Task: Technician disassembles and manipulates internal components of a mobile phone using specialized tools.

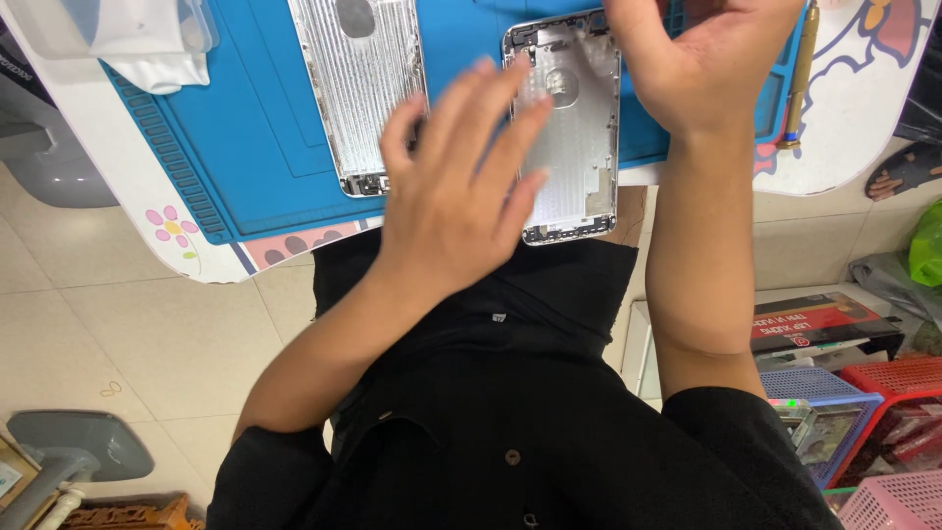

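Observation:
Two silver phone back housings lie on a blue work mat (245, 147): the left housing (358, 88) and the right housing (579, 128). My left hand (461, 196) is flat with its fingers spread, slightly blurred, over the gap between them and covering the right housing's left edge. It holds nothing. My right hand (697, 59) is over the top right corner of the right housing. Its fingers curl and run out of the top of the view, so whether they hold something is hidden.
A gold-coloured tool (801, 79) lies at the mat's right edge on the white flower-patterned table (196, 250). A clear plastic box (108, 29) sits at the top left. Blue (834, 393), red and pink baskets stand on the floor at the lower right.

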